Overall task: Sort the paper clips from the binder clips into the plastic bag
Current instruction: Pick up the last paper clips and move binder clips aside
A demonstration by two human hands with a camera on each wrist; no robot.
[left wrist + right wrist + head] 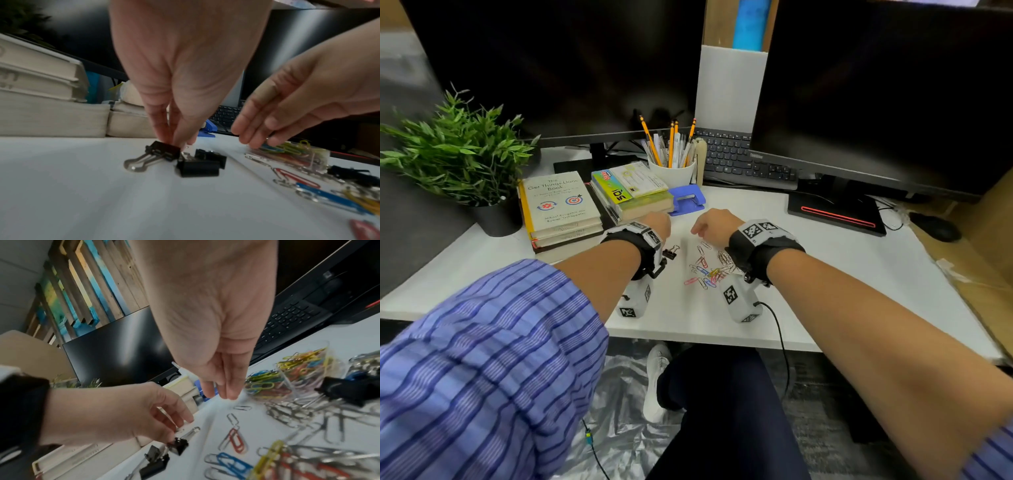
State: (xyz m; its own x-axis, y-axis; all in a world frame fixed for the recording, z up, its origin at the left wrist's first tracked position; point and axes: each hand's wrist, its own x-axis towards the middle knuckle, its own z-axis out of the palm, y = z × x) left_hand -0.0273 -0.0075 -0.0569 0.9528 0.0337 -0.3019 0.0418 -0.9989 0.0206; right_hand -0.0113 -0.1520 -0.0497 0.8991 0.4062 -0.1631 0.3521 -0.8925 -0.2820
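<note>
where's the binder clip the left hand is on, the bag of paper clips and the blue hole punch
binder clip point(163, 148), left wrist view, on its black body under the fingers
bag of paper clips point(304, 368), right wrist view, on the clear plastic over the coloured clips
blue hole punch point(686, 199), head view, on its top

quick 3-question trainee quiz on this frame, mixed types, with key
1. True or false: the left hand pinches a black binder clip on the white desk.
2. Where do most coloured paper clips sit? A) clear plastic bag B) white pencil cup C) on the books
3. Fill in: the right hand hovers with fingers ____ , holding nothing.

Key: 1 true; 2 A; 3 straight
</note>
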